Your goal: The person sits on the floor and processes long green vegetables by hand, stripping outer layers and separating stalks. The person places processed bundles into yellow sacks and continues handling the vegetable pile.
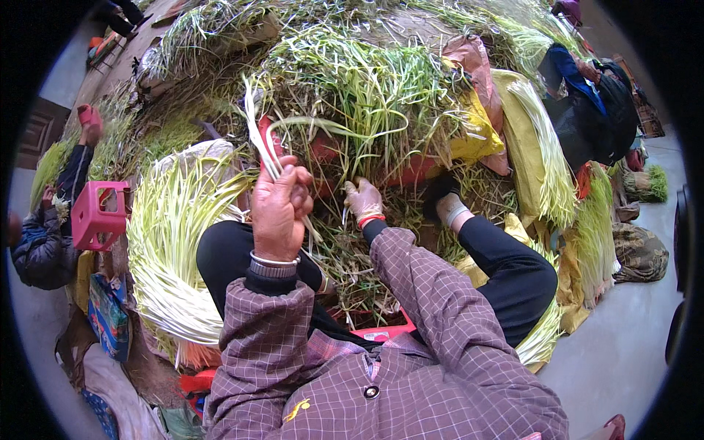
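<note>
My left hand (279, 206), bare with a bracelet at the wrist, is closed around several pale stalks (258, 132), whose leafy ends bend over to the right. A thin translucent glove covers my right hand (364, 201), which is at the lower edge of a heap of long green leafy plants (352, 82); its thumb is raised, and whether it grips a stem cannot be told. Beside my left knee lies a thick bundle of trimmed yellow-white stalks (176, 247). Loose leaves and roots (357, 269) cover the ground between my legs.
A pink plastic stool (99, 215) stands at the left near a seated person (44, 247). Another person in dark clothing (591, 110) is at the upper right. Yellow woven sacks (514, 143) with more pale stalks (542, 148) lie to the right. Leafy heaps (203, 38) extend beyond.
</note>
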`<state>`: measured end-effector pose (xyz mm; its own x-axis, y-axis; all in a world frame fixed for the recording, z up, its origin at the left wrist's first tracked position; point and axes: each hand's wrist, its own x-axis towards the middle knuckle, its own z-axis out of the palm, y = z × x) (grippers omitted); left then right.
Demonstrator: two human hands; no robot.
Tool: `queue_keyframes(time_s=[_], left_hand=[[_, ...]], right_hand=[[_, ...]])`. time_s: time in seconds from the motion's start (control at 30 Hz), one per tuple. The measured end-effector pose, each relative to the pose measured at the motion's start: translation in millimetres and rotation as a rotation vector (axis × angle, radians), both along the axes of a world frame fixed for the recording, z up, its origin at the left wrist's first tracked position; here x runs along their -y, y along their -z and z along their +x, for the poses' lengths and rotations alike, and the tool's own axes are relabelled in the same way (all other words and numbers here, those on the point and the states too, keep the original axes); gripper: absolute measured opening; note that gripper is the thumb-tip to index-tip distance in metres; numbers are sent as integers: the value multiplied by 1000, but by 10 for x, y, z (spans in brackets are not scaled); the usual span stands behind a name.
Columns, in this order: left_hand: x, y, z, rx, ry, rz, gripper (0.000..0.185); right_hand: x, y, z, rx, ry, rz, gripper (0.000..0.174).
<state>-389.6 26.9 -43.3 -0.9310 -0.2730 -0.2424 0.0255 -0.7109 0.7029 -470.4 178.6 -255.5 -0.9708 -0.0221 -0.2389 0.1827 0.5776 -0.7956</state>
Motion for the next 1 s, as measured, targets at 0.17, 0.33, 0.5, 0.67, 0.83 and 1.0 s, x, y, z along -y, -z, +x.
queue_keyframes(time_s=[0.17, 0.33, 0.5, 0.67, 0.83, 1.0], left_hand=[[-66, 58, -43, 82, 134, 141, 29], [-154, 166, -141, 127, 140, -98, 34], [-323, 621, -189, 116, 178, -621, 44], [-379, 657, -99, 129, 264, -746, 36], [-406, 431, -24, 35, 176, -680, 35], [-419, 358, 72, 31, 139, -883, 33]], right_hand=[[-75, 10, -128, 67, -61, -49, 31], [-185, -346, 213, 117, -38, -569, 17], [-311, -909, 656, -76, -189, -468, 17], [-257, -1375, 809, 76, -171, -766, 15], [-334, -1339, 779, 143, -87, -971, 13], [-320, -1269, 899, 262, -3, -1106, 14]])
